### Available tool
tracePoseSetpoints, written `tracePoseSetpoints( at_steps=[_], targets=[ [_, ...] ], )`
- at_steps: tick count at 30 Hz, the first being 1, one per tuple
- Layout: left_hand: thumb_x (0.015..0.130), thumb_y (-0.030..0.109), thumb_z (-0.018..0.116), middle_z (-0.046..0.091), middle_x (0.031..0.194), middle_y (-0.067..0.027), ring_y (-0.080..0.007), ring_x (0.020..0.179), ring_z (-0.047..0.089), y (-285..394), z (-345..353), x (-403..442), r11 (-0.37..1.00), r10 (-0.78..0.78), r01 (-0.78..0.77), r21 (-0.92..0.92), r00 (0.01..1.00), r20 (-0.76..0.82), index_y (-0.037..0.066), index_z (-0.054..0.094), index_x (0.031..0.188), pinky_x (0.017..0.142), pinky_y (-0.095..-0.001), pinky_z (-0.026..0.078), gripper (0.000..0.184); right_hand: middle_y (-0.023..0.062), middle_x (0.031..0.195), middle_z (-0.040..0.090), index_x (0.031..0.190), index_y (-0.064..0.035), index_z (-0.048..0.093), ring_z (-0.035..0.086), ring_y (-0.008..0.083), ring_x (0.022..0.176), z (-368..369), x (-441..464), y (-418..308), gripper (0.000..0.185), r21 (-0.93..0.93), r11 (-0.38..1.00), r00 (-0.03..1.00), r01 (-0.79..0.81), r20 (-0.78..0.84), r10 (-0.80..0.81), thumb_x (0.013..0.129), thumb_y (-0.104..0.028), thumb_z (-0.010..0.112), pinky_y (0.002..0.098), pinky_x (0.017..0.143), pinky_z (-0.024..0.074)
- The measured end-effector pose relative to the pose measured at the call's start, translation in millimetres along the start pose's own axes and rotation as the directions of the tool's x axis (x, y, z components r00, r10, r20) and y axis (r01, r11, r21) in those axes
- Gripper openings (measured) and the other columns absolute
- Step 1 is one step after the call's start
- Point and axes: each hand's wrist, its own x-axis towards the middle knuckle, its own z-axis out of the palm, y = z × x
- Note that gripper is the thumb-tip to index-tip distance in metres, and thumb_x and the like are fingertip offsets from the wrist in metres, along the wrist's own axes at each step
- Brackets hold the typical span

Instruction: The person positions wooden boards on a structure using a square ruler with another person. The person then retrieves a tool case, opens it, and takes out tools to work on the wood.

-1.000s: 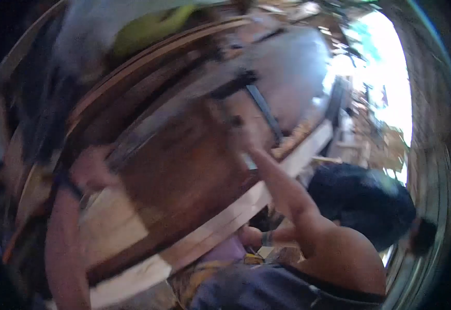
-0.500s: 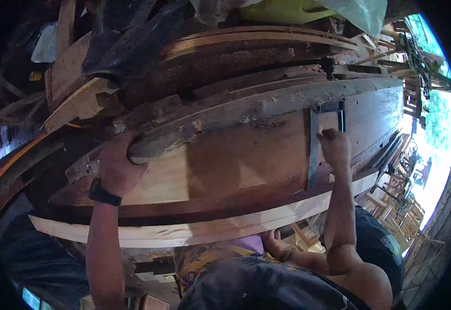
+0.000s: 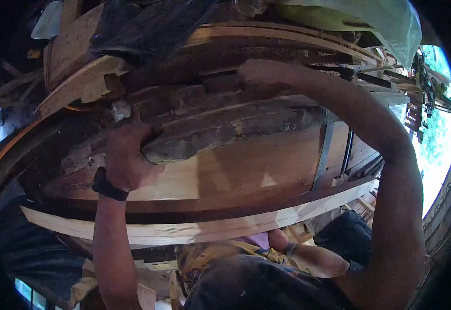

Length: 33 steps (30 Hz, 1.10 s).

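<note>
A long, rough timber beam lies along the upper part of a curved wooden plank panel. My left hand, with a dark watch on its wrist, is closed round the beam's near left end. My right hand reaches over the beam from the right and is closed at its far upper side; its fingertips are hidden in shadow. Below the beam, a flat metal strip and a dark clamp bar cross the panel, their upper ends covered.
A pale curved board runs along the panel's lower side. Behind it, a co-worker's hand is near this board. Dark plastic sheeting and pale plastic hang above. Stacked timber and an orange strip lie at left.
My right hand has left the metal strip and moved up and left to the beam's far side. The beam looks tilted further down over the panel, covering the strip's top.
</note>
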Motion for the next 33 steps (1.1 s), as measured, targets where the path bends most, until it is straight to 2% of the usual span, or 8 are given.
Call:
tracePoseSetpoints(
  at_steps=[4,7,10,13,16,22,31,33],
  targets=[
    [0.057,0.018,0.084,0.069,0.087,-0.0163,-0.0373,0.076,0.068,5.8,-8.2,6.2,0.999,0.048,-0.048,0.016,0.999,0.005,0.006,0.070,0.090,0.068,-0.0437,0.054,0.038,0.0165,0.102,0.072,0.109,-0.0078,0.074,0.069,0.0340,0.097,15.4,6.8,-5.5,0.026,0.034,0.988,0.975,0.150,-0.172,-0.142,0.087,-0.019,0.067,0.0467,0.088,0.0540],
    [0.056,0.019,0.084,0.069,0.090,-0.0163,-0.0369,0.079,0.068,3.5,-9.3,5.1,1.000,0.011,-0.010,-0.024,0.999,0.049,0.005,0.070,0.094,0.068,-0.0440,0.055,0.043,0.0162,0.098,0.073,0.104,-0.0071,0.074,0.070,0.0350,0.092,9.6,5.3,-15.8,0.023,0.063,0.995,0.985,0.079,-0.158,-0.068,0.084,-0.015,0.067,0.0461,0.085,0.0549],
    [0.056,0.019,0.085,0.068,0.091,-0.0164,-0.0365,0.083,0.068,-3.5,-3.0,3.2,0.996,0.037,-0.034,-0.079,0.999,0.029,0.005,0.068,0.096,0.070,-0.0443,0.054,0.045,0.0161,0.092,0.073,0.100,-0.0075,0.074,0.070,0.0352,0.088,17.9,13.2,-10.8,0.020,-0.052,0.998,0.980,0.039,-0.192,-0.049,0.084,-0.017,0.067,0.0461,0.081,0.0551],
    [0.055,0.019,0.085,0.066,0.089,-0.0161,-0.0361,0.084,0.067,3.0,-6.4,2.5,0.999,0.023,-0.023,0.028,0.999,0.023,0.005,0.066,0.093,0.071,-0.0449,0.054,0.045,0.0168,0.101,0.072,0.107,-0.0050,0.070,0.069,0.0343,0.098,1.5,-1.5,-24.5,0.026,0.072,0.991,0.982,0.112,-0.158,-0.100,0.086,-0.019,0.066,0.0482,0.087,0.0554],
    [0.053,0.020,0.084,0.065,0.087,-0.0161,-0.0368,0.082,0.066,-0.4,-5.5,0.8,0.996,0.052,-0.052,0.066,0.999,-0.002,0.004,0.064,0.088,0.070,-0.0450,0.054,0.044,0.0179,0.100,0.071,0.111,-0.0046,0.068,0.069,0.0352,0.099,5.3,2.5,-22.3,0.030,0.032,0.986,0.967,0.161,-0.202,-0.152,0.087,-0.022,0.065,0.0492,0.087,0.0545],
    [0.051,0.022,0.084,0.065,0.083,-0.0162,-0.0375,0.077,0.066,-8.0,3.4,-1.3,0.997,0.079,-0.077,0.026,0.995,-0.057,0.004,0.064,0.086,0.067,-0.0449,0.054,0.044,0.0190,0.102,0.070,0.112,-0.0042,0.067,0.068,0.0358,0.100,13.0,12.4,-27.6,0.030,0.141,0.978,0.962,0.154,-0.246,-0.116,0.089,-0.022,0.063,0.0503,0.088,0.0534],
    [0.063,0.018,0.082,0.073,0.095,-0.0161,-0.0340,0.085,0.072,14.4,-12.9,10.0,0.999,0.029,-0.026,-0.033,0.997,0.072,0.011,0.075,0.105,0.074,-0.0409,0.058,0.043,0.0215,0.105,0.069,0.113,-0.0016,0.067,0.067,0.0382,0.100,13.1,16.9,-26.1,0.030,0.076,0.986,0.968,0.147,-0.214,-0.128,0.088,-0.019,0.063,0.0504,0.088,0.0528],
    [0.063,0.018,0.082,0.073,0.095,-0.0155,-0.0338,0.086,0.072,16.6,-7.2,5.3,1.000,-0.009,0.010,-0.025,1.000,0.020,0.013,0.075,0.105,0.074,-0.0408,0.058,0.043,0.0217,0.106,0.068,0.112,-0.0006,0.066,0.066,0.0384,0.101,9.1,12.7,-31.2,0.030,0.093,0.990,0.979,0.107,-0.184,-0.088,0.089,-0.019,0.063,0.0501,0.088,0.0526]
  ],
)
